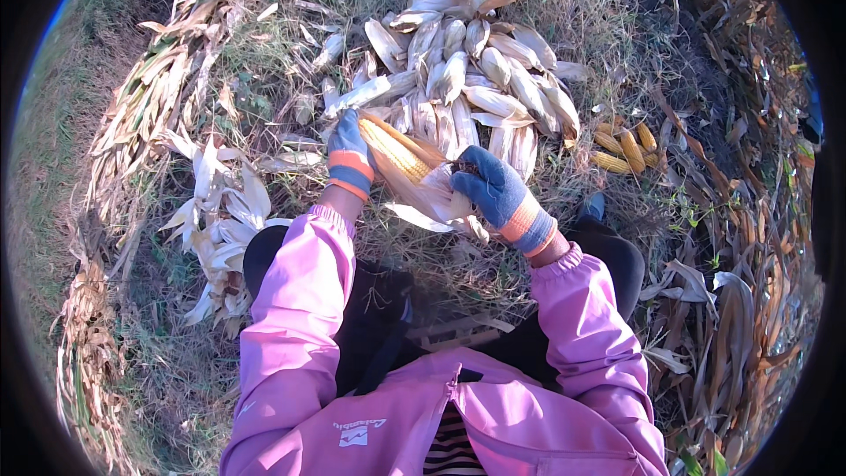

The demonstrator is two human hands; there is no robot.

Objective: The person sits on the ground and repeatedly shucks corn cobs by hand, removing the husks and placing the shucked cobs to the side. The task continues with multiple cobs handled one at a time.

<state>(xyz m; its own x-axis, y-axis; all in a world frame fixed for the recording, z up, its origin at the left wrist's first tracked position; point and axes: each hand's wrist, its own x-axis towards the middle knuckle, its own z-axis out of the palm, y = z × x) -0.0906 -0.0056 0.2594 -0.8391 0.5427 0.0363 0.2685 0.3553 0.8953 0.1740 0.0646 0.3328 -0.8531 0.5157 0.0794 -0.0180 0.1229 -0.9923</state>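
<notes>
Between my gloved hands is an ear of corn (pixel 394 152), its yellow kernels bared along one side while pale husk hangs around the rest. My left hand (pixel 347 143), in a blue glove with orange bands, grips the end at the upper left. At the other end, my right hand (pixel 490 187) is closed on the husk (pixel 438 198); its fingertips are partly hidden. Just beyond the hands lies a heap of unhusked corn ears (pixel 493 70).
Several bare yellow cobs (pixel 633 150) lie on the grass to the right. Stripped husks (pixel 225 225) are piled at the left. Dry corn stalks (pixel 145 115) run along the left side, and more dry stalks and leaves (pixel 731 326) lie along the right. My bent knees (pixel 617 256) flank the work.
</notes>
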